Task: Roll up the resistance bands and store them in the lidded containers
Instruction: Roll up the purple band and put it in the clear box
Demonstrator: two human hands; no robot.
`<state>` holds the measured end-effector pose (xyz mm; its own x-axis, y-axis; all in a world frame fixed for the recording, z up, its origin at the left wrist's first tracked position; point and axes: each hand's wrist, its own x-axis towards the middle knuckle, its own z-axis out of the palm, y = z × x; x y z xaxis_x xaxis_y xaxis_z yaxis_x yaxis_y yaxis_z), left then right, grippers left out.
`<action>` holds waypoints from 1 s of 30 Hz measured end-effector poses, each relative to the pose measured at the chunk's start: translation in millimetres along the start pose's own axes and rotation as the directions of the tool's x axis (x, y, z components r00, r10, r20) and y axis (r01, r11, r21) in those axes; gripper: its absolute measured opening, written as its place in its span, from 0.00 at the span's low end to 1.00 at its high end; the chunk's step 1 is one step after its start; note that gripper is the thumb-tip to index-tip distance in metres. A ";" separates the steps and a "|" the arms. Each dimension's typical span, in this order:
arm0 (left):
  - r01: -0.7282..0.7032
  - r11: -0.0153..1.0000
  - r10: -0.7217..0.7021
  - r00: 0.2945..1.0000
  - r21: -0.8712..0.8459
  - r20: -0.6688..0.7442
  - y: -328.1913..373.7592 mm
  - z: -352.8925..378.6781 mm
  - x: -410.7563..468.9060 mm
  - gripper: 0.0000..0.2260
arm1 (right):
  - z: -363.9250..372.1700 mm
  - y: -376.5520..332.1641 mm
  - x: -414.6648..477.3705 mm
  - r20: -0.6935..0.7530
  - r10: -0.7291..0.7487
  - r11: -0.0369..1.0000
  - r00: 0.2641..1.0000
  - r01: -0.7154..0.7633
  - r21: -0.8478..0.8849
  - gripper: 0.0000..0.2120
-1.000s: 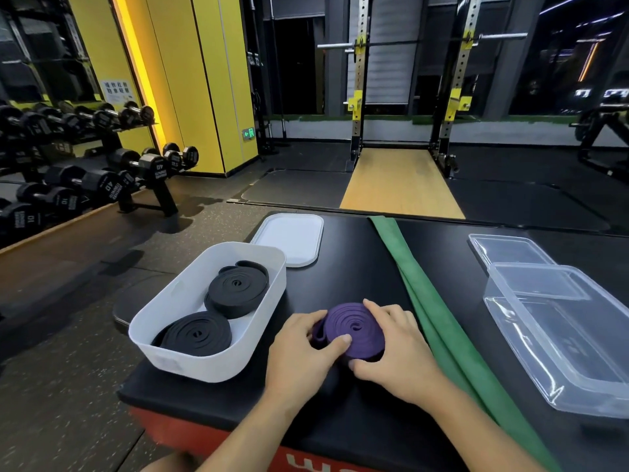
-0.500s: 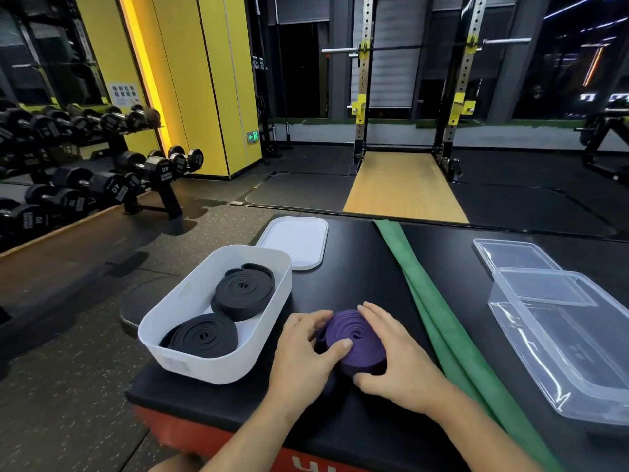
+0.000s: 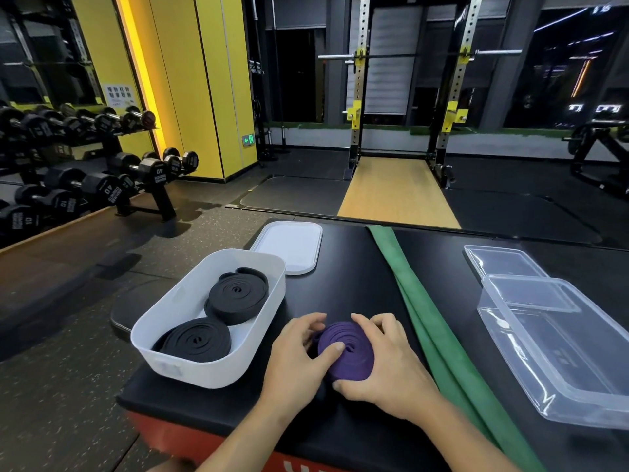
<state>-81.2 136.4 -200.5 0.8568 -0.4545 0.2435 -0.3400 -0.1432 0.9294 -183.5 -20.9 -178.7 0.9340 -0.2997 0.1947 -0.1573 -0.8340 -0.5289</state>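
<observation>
Both hands close around the purple band [image 3: 347,349], which is wound into a flat coil and lies on the black tabletop [image 3: 340,267] near its front edge. The left hand [image 3: 299,356] wraps the coil's left side with its thumb pressed on top; the right hand [image 3: 388,362] cups the right side, fingers curled over the far rim and thumb under the near edge.

After the tabletop itself, the longest thing on it is the green band [image 3: 432,335], unrolled and lying flat. It runs from the far edge, about the middle, down toward the front right corner, passing just beside the right hand. Right of it, near the right edge, stands the clear container [image 3: 558,349], open. Its clear lid [image 3: 503,264] lies flat just behind it, toward the far right corner.

At the front left corner sits the white container [image 3: 204,335], also open, partly overhanging the left edge. Inside are two rolled black bands: the near black coil [image 3: 195,340] toward the front and the far black coil [image 3: 236,298] behind it, tilted against it and the wall. The white lid [image 3: 289,247] lies flat behind the white container, at the far left corner, just touching or nearly touching its back rim; I cannot tell which.
</observation>
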 end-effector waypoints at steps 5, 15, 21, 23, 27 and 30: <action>-0.007 1.000 0.007 1.000 -0.003 -0.010 0.9 1.5 1.1 0.18 | -1.2 -3.9 -3.5 -0.029 -0.004 0.999 1.000 0.002 -0.049 0.49; -0.009 0.981 0.006 1.000 0.194 0.015 13.8 15.7 -9.9 0.22 | -1.1 -9.3 -6.2 -0.080 0.015 0.995 0.997 -0.023 -0.094 0.46; -0.006 0.990 -0.002 0.998 0.138 0.056 13.2 11.6 -6.7 0.24 | -9.1 3.7 4.5 0.146 -0.032 0.996 0.989 0.018 0.092 0.57; -0.020 0.993 0.008 0.995 0.120 0.099 12.9 8.7 -3.5 0.23 | -18.1 7.6 10.0 0.281 -0.066 0.990 0.957 0.028 0.138 0.58; -0.044 0.996 0.032 0.987 0.074 0.156 9.7 5.2 3.3 0.24 | -26.9 10.8 21.1 0.376 -0.126 0.990 0.918 0.093 0.104 0.56; -0.036 0.999 0.030 0.986 0.039 0.162 4.8 7.5 4.6 0.28 | -27.6 11.2 25.5 0.371 -0.130 0.991 0.919 0.125 0.039 0.56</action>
<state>-81.8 127.0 -197.0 0.7723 -0.5950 0.2227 -0.3856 -0.1604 0.9086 -170.2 -50.7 -156.9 0.9983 0.0054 -0.0588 -0.0268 -0.8463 -0.5321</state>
